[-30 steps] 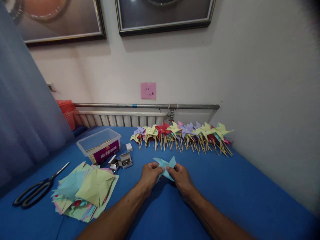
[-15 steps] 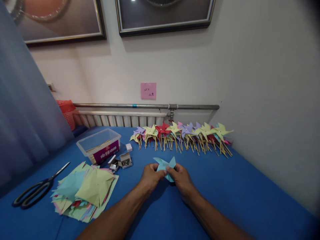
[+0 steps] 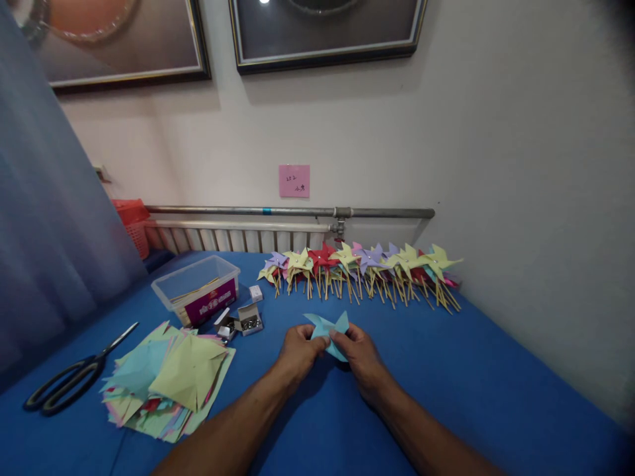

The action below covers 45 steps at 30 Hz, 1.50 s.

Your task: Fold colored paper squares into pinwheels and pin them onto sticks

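Note:
A light blue paper pinwheel (image 3: 327,326) is held between both hands above the blue table. My left hand (image 3: 300,346) is closed on its left side, thumb near the centre. From the right, my right hand (image 3: 361,350) pinches it, its thumb also pressed close to the middle. Folded blades stick up between the hands; the underside is hidden. No stick shows on this pinwheel. To the left lies a pile of cut paper squares (image 3: 191,370) in yellow, blue and pink. Small open boxes of metal pins (image 3: 251,324) sit beyond my left hand.
Finished pinwheels (image 3: 372,259) on sticks lie in a row at the back. A clear plastic tub (image 3: 163,291) holding sticks stands left, near a small closed box (image 3: 256,293). Black-handled scissors (image 3: 82,373) lie far left, below a blue curtain (image 3: 54,218). A radiator (image 3: 238,235) runs along the wall.
Almost nothing differs. Both hands keep their hold on the light blue pinwheel, with only a slight shift of the fingers and lower blade.

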Motion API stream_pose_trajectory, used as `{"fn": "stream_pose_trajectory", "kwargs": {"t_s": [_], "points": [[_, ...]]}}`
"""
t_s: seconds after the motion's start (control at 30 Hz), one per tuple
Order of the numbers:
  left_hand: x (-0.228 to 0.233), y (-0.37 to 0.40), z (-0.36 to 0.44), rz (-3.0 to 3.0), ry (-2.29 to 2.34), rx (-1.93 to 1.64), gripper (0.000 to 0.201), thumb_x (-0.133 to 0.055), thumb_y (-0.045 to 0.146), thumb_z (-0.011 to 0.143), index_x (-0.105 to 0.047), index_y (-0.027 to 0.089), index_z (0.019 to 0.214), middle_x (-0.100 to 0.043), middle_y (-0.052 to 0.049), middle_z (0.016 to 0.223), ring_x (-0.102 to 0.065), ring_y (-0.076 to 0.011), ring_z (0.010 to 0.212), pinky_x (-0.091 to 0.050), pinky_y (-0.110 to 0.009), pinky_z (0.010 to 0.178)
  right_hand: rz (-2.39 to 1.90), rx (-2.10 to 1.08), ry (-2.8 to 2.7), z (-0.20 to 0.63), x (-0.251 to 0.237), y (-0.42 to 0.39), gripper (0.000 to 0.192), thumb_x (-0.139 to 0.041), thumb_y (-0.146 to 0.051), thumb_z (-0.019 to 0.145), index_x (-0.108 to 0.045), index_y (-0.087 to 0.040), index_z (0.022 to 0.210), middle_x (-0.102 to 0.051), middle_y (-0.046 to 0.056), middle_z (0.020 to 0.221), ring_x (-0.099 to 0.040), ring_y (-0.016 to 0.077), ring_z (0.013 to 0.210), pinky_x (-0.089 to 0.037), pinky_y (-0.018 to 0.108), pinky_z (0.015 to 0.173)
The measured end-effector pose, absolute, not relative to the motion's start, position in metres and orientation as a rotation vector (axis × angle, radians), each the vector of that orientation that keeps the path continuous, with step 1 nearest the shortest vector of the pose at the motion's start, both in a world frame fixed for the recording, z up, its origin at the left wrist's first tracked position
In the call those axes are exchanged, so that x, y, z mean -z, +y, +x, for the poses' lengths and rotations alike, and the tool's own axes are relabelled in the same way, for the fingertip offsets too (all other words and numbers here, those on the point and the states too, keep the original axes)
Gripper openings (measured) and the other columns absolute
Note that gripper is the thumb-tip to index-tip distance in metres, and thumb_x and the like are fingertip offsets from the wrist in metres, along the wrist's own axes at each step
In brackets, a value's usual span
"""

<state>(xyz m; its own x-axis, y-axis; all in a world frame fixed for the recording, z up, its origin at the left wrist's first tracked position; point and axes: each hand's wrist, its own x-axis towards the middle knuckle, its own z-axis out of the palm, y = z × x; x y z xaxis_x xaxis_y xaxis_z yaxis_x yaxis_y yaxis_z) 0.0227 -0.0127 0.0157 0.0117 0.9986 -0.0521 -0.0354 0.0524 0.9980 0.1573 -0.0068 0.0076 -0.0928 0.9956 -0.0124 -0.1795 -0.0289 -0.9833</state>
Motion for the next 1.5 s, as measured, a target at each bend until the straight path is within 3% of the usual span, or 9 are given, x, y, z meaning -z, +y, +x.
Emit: {"fn": "stream_pose_trajectory", "kwargs": {"t_s": [0.73, 1.2, 1.33, 1.5], "points": [[-0.018, -0.013, 0.024, 1.064, 1.155, -1.241, 0.013, -0.07, 0.021, 0.058, -0.06, 0.014, 0.054, -0.055, 0.001, 0.05, -0.042, -0.0086, 0.047, -0.029, -0.023, 0.05, -1.104, -1.351, -1.177, 0.158, -0.007, -0.006, 0.031, -0.074, -0.043, 0.066, -0.067, -0.015, 0.077, -0.061, -0.001, 0.06, -0.047, 0.0117, 0.051, -0.035, 0.024, 0.049], [-0.012, -0.011, 0.026, 1.125, 1.18, -1.205, 0.019, -0.072, 0.028, 0.062, -0.059, 0.014, 0.058, -0.053, 0.004, 0.05, -0.041, -0.0072, 0.047, -0.03, -0.021, 0.049, -1.18, -1.258, -1.24, 0.157, -0.001, -0.002, 0.029, -0.069, -0.04, 0.068, -0.069, -0.014, 0.079, -0.063, 0.0, 0.063, -0.049, 0.0125, 0.053, -0.037, 0.024, 0.051], [-0.018, -0.009, 0.013, 1.293, 1.343, -1.173, 0.02, -0.066, 0.032, 0.072, -0.061, 0.014, 0.066, -0.053, 0.003, 0.053, -0.044, -0.0094, 0.049, -0.033, -0.022, 0.051, -1.151, -1.282, -1.236, 0.159, 0.0, -0.002, 0.034, -0.068, -0.044, 0.07, -0.07, -0.013, 0.085, -0.067, 0.003, 0.068, -0.054, 0.0153, 0.058, -0.042, 0.026, 0.057], [-0.05, -0.004, -0.036, 1.942, 1.989, -0.9, 0.017, -0.058, 0.03, 0.082, -0.069, 0.017, 0.081, -0.071, -0.005, 0.083, -0.062, -0.0176, 0.078, -0.038, -0.026, 0.067, -1.132, -1.294, -1.222, 0.16, -0.003, -0.004, 0.034, -0.067, -0.043, 0.071, -0.071, -0.014, 0.087, -0.07, 0.004, 0.073, -0.056, 0.0163, 0.061, -0.043, 0.027, 0.058]]}}
